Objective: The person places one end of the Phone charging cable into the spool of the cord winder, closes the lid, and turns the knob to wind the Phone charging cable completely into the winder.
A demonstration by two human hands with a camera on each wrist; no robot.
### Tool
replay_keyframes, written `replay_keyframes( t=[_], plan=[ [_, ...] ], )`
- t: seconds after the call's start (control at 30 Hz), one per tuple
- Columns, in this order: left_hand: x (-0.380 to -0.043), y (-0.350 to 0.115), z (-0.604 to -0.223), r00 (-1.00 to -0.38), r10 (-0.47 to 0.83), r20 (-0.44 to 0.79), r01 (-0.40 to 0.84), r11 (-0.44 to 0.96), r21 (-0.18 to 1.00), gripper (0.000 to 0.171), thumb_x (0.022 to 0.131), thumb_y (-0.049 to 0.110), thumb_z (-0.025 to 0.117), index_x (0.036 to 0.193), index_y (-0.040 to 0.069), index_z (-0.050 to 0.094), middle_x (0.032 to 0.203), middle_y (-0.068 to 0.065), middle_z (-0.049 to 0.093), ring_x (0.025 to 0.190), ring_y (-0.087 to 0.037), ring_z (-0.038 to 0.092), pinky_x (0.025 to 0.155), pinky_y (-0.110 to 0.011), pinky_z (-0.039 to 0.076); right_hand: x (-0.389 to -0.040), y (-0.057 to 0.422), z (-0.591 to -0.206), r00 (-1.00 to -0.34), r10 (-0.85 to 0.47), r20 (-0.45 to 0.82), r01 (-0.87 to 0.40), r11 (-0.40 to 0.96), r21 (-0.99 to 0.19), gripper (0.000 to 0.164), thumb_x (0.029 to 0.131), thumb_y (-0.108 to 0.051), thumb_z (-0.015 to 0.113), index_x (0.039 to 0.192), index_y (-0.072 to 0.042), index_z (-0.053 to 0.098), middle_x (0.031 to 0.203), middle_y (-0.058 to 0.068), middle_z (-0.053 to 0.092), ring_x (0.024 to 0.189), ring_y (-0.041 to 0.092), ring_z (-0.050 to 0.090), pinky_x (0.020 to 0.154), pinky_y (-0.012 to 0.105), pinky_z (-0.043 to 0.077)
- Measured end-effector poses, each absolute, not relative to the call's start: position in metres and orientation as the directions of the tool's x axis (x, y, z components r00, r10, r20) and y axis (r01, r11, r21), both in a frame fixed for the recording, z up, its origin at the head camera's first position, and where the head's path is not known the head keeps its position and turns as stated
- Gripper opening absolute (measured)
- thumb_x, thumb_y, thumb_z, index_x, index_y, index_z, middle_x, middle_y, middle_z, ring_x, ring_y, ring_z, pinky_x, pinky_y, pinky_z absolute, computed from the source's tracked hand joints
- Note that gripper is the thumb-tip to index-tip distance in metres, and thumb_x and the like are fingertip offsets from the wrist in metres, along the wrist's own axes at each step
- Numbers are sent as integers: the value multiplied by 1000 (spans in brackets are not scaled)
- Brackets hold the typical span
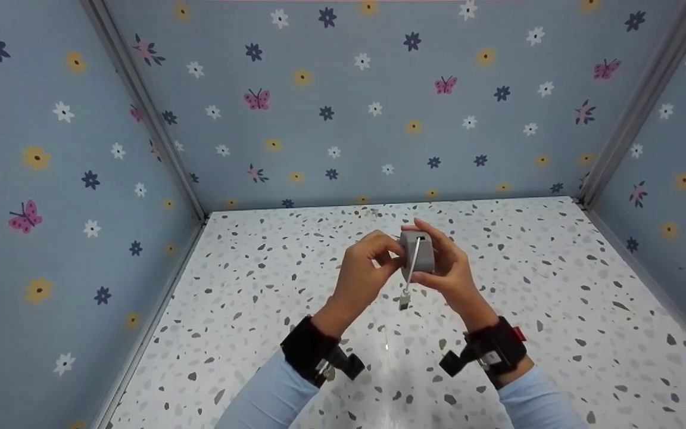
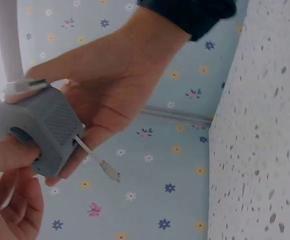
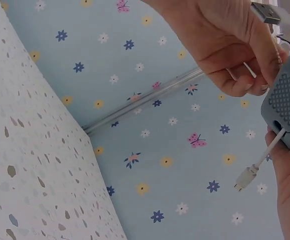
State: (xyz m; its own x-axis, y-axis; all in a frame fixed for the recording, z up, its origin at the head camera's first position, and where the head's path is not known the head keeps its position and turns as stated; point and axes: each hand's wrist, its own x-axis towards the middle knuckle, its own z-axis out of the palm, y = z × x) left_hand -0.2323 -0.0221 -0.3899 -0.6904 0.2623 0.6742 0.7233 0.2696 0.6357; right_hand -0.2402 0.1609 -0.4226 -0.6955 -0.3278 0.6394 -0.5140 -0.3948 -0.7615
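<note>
A grey cable winder (image 1: 425, 256) with a textured face and a round hollow is held up above the table. My right hand (image 1: 453, 268) grips it from the right, thumb below and fingers over the far side. At its left side my left hand (image 1: 367, 271) has curled fingers, a fingertip inside the hollow (image 2: 22, 140), and pinches the white USB cable; the pinch itself is partly hidden. From a slot in the winder sticks a short cable end with a small plug (image 3: 246, 178). The larger USB plug (image 1: 404, 302) dangles below the winder in the head view.
A white speckled tabletop (image 1: 259, 333) lies beneath both hands. Blue panels with flowers and butterflies (image 1: 343, 107) stand at the back and both sides, joined by grey metal corner posts (image 1: 146, 113). Black camera straps (image 1: 313, 351) circle the wrists.
</note>
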Motion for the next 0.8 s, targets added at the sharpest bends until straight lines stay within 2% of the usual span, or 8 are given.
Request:
replay_keyframes(
  t=[0.1,0.2,0.27,0.33,0.43,0.5,0.63,0.8],
  plan=[
    [-237,-22,-396,-498,280,821,844,372,385,18,84,3,72,71,13,65,84,0,62,75,-12,56,67,-25,47,-239,160,-423,-703,-335,627,-504,-387,-772,75,84,-2,73,149,-9,37,143,7,49,117,19,55,87,26,51],
    [-239,-23,-399,-442,295,847,863,398,311,19,84,2,72,70,13,65,86,0,62,80,-14,55,70,-27,47,-238,161,-424,-707,-334,623,-506,-375,-777,75,84,-1,72,149,-8,35,143,7,49,117,21,55,87,27,51],
    [-238,-24,-399,-506,306,807,846,361,393,14,86,4,70,75,13,68,88,0,63,82,-15,55,73,-28,47,-238,162,-424,-712,-324,622,-511,-368,-777,75,84,-1,72,149,-8,36,143,7,49,117,21,55,87,27,51],
    [-237,-26,-398,-622,319,715,783,285,553,7,89,8,68,83,11,69,90,1,65,84,-15,56,77,-29,48,-239,163,-424,-716,-312,624,-517,-364,-775,75,84,-1,73,149,-9,36,143,7,49,118,20,54,88,27,51],
    [-236,-26,-394,-801,328,501,561,119,819,5,93,13,63,93,9,67,88,1,64,84,-14,58,80,-29,49,-240,163,-423,-716,-307,626,-522,-360,-774,75,83,-1,73,149,-10,37,143,7,49,119,21,53,89,27,51],
    [-236,-27,-391,-887,319,334,366,45,929,7,93,16,62,90,10,65,82,2,62,76,-12,56,71,-26,48,-240,163,-423,-714,-315,625,-523,-354,-775,76,83,-2,73,149,-10,37,143,6,48,119,21,53,88,27,51],
    [-235,-27,-385,-938,339,75,93,36,995,17,93,22,59,78,14,60,68,5,52,62,-9,47,55,-22,38,-239,161,-423,-717,-326,617,-518,-343,-783,76,83,-5,75,149,-11,38,143,5,48,119,21,53,85,26,51],
    [-233,-27,-381,-933,354,67,86,37,996,13,92,20,63,87,7,66,73,4,57,63,-9,47,57,-22,38,-239,160,-422,-720,-325,613,-516,-340,-786,78,82,-10,77,149,-12,38,143,5,48,122,21,53,86,25,51]
  ],
)
